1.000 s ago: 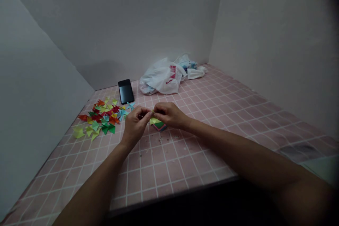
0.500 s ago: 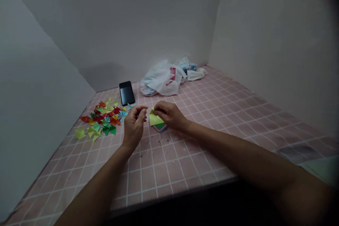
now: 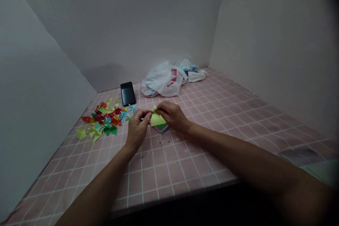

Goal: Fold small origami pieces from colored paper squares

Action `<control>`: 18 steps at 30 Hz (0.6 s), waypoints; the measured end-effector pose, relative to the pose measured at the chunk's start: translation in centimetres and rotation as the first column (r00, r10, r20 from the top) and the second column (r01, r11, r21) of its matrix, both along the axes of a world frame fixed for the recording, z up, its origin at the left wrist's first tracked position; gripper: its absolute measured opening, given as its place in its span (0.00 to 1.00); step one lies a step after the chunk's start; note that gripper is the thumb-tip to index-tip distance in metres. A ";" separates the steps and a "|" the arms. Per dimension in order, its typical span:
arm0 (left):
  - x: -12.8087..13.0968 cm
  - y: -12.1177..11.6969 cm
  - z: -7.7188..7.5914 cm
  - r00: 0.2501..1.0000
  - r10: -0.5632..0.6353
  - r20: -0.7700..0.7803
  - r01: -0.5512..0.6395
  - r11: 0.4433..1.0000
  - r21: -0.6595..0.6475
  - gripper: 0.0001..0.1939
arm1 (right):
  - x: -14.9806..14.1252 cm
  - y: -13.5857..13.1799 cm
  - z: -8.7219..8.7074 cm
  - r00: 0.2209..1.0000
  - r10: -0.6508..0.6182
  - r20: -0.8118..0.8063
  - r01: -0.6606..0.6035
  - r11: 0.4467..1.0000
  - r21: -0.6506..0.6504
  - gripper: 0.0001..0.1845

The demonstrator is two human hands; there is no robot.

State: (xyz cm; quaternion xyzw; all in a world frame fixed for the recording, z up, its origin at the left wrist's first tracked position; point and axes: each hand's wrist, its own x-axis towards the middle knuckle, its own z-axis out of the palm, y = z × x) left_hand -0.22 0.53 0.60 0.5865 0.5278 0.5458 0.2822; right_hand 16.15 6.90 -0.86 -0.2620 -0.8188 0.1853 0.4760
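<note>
A piece of yellow origami paper point(image 3: 158, 120) is between my two hands, its small folded upper part standing up. My right hand point(image 3: 172, 116) pinches this paper near its top, on the right. From the left, my left hand point(image 3: 138, 127) meets the paper's edge with thumb and forefinger closed together. Below the yellow paper lies a small stack of coloured paper sheets point(image 3: 161, 128), green, pink and blue at its corner. My right fingers hide part of both the paper and the stack.
Many-coloured folded paper pieces point(image 3: 106, 122) lie heaped on the left. Behind them a black phone point(image 3: 128, 94) lies on the pink checked tabletop point(image 3: 159, 173). A white plastic bag point(image 3: 164, 79) rests by the back wall. Small specks dot the tabletop near my hands.
My left hand has moved right to the yellow paper, its thumb and forefinger closing at the edge. My right hand keeps its pinch. The whole view has shifted slightly.
</note>
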 end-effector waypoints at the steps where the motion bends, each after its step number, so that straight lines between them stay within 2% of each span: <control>1: 0.0 -0.1 0.0 1.000 0.001 -0.009 -0.001 1.000 0.007 0.08 | 0.0 0.0 -0.1 1.000 -0.005 0.006 0.005 1.000 0.001 0.06; 5: 0.3 -0.2 0.1 1.000 0.015 -0.012 -0.015 1.000 0.021 0.09 | 0.0 0.0 -0.2 0.999 -0.014 0.052 0.013 0.999 0.038 0.06; 9: 0.5 -0.1 -0.1 0.985 0.002 0.173 0.009 0.998 -0.062 0.10 | 0.1 -0.1 -0.3 0.991 -0.047 0.123 0.034 0.994 0.103 0.08; 13: 0.8 -0.1 0.0 0.870 0.021 0.493 0.097 0.972 -0.212 0.12 | 0.2 -0.4 -0.3 0.970 -0.113 0.214 0.082 0.985 0.152 0.10; 15: 0.9 -0.2 0.3 0.819 0.034 0.573 0.140 0.956 -0.256 0.14 | 0.2 -0.4 -0.2 0.960 -0.134 0.245 0.096 0.982 0.164 0.10; 18: 1.0 -0.3 0.7 0.783 0.032 0.621 0.191 0.938 -0.289 0.17 | 0.2 -0.5 -0.2 0.953 -0.143 0.268 0.098 0.980 0.173 0.10</control>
